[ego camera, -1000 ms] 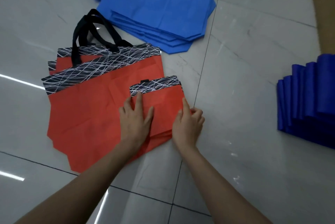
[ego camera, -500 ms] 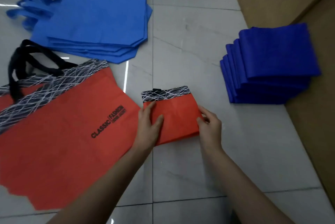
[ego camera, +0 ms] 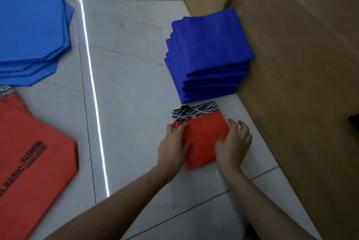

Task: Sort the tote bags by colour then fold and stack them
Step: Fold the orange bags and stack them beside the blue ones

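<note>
Head view: on the floor (ego camera: 126, 103), just in front of the folded dark-blue stack (ego camera: 211, 45), the folded red bag (ego camera: 204, 138) is being placed, apparently starting a red stack, left hand (ego camera: 172, 148) gripping its left edge, right hand (ego camera: 235, 144) pressing loose-fingered; next, letting go squarely.
</note>
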Available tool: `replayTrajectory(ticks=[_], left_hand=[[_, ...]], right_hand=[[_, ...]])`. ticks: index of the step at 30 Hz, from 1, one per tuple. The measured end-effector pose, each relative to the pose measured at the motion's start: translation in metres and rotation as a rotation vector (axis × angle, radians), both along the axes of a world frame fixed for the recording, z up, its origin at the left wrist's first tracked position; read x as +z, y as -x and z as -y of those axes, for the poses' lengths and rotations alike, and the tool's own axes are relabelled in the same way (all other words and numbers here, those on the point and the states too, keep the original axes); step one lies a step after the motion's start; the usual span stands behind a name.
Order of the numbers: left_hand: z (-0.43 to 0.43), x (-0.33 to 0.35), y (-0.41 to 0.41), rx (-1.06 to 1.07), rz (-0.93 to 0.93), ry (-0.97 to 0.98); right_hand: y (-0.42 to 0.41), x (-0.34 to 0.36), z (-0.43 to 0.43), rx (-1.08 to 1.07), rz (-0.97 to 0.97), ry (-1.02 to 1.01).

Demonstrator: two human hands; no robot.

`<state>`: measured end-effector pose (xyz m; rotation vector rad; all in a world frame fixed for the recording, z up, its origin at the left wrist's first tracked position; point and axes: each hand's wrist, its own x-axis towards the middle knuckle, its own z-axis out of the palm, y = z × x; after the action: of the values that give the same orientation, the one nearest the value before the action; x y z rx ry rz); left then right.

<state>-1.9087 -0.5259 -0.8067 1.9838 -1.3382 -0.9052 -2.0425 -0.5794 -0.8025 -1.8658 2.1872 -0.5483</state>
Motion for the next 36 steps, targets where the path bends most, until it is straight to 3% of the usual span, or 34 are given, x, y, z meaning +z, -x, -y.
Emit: replayTrajectory(ticks=[4, 7, 13, 20, 23, 28, 36], left_hand=[[0.033, -0.001, 0.029, 0.000, -0.164, 0.023], [0.051, 0.000, 0.045, -0.027, -0.296, 0.016], [0.065, -0.008, 0.047, -0.096, -0.313, 0.065], [0.025, -0.009, 0.028, -0.071, -0.238, 0.167], [0.007, -0.010, 0.012, -0.085, -0.174, 0.186], [-0.011, 0.001, -0.031, -0.068, -0.033, 0.235], [-0.060, 0.017, -0.134, 0.106, 0.153, 0.191]], right_hand=[[0.009, -0.013, -0.014, 0.363, -0.178, 0.177], [0.023, -0.026, -0.013, 0.340, -0.261, 0.084], [0.031, -0.031, 0.001, 0.278, -0.343, -0.022], [0.020, -0.026, 0.003, 0.225, -0.315, -0.012], [0.012, -0.008, -0.002, 0.236, -0.273, 0.085], [-0.032, 0.003, -0.017, 0.632, -0.045, 0.300], [-0.136, 0.011, -0.042, 0.945, 0.092, 0.044]])
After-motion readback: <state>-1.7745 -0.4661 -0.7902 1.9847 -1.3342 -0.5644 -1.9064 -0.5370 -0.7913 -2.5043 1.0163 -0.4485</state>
